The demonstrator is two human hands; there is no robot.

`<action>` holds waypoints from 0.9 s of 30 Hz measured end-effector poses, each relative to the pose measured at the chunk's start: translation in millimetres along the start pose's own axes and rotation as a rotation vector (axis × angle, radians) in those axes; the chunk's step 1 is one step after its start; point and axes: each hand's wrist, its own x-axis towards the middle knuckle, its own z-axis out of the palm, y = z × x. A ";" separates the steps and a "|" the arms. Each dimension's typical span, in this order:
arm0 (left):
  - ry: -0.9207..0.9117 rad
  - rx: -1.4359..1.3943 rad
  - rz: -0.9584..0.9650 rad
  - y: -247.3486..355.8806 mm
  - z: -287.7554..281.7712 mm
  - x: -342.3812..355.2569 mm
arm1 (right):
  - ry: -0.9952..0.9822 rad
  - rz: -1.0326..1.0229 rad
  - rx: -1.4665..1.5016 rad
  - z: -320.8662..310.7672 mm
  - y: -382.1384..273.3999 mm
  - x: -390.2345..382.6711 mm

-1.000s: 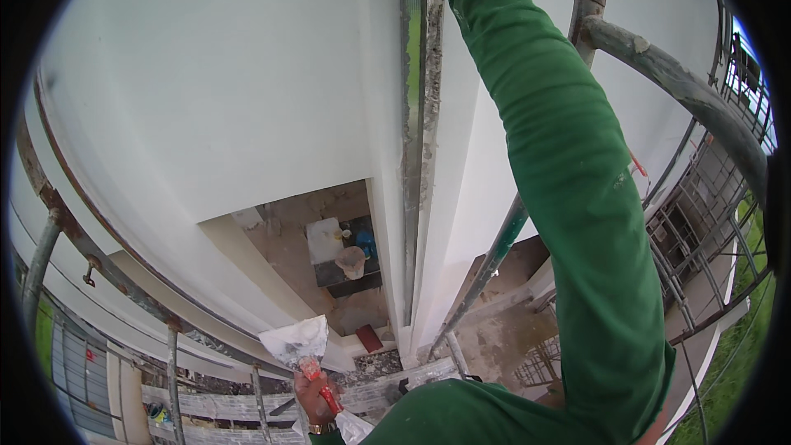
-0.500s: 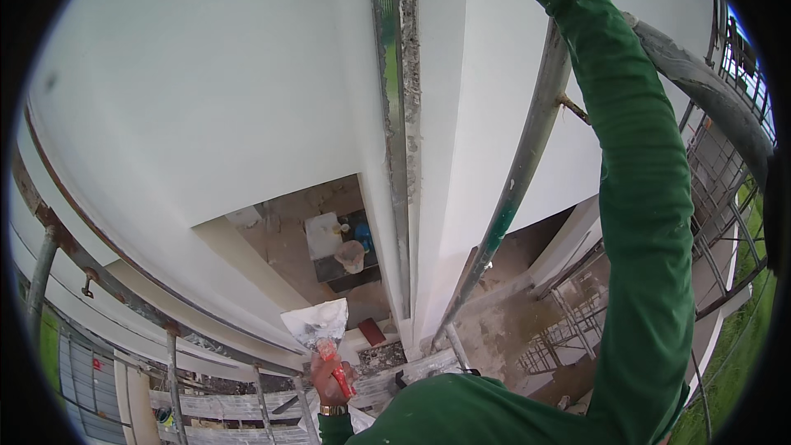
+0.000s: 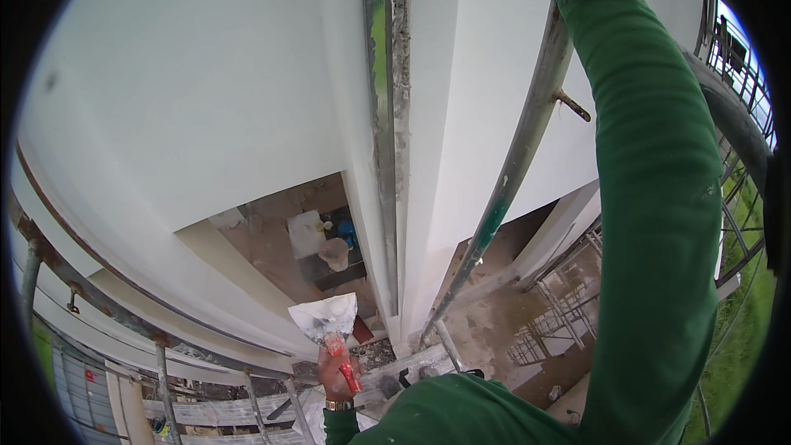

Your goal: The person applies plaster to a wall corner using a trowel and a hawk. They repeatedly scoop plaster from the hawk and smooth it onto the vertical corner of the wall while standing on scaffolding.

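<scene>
My left hand [image 3: 334, 379] grips the red handle of a wide putty knife [image 3: 325, 319]. Its blade is smeared with white filler and points up, close to the foot of a vertical grey groove [image 3: 387, 115] in the white wall [image 3: 206, 99]. My right arm, in a green sleeve [image 3: 651, 198], reaches up past the top edge, so my right hand is hidden. A wristwatch sits on my left wrist.
A paint-stained scaffold pipe [image 3: 511, 173] runs diagonally beside the wall corner. Scaffold planks and rails [image 3: 247, 408] lie below me. Far below, sacks and a bucket [image 3: 334, 254] rest on a bare floor. Grass [image 3: 741, 338] shows at the right.
My raised right arm has shifted to the right of the picture and its hand has gone past the top edge. The left hand with the putty knife has stayed low near the groove.
</scene>
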 end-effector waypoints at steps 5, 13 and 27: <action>-0.062 0.038 -0.005 2.0 1.1 4.3 | -0.245 -0.133 0.062 1.3 -0.3 -2.1; -0.051 0.002 -0.013 6.9 -6.7 13.8 | -0.495 -0.202 -0.139 13.8 -14.7 -6.1; -0.199 0.137 -0.046 19.2 48.6 21.5 | -0.080 0.851 0.381 -74.6 -146.6 -29.4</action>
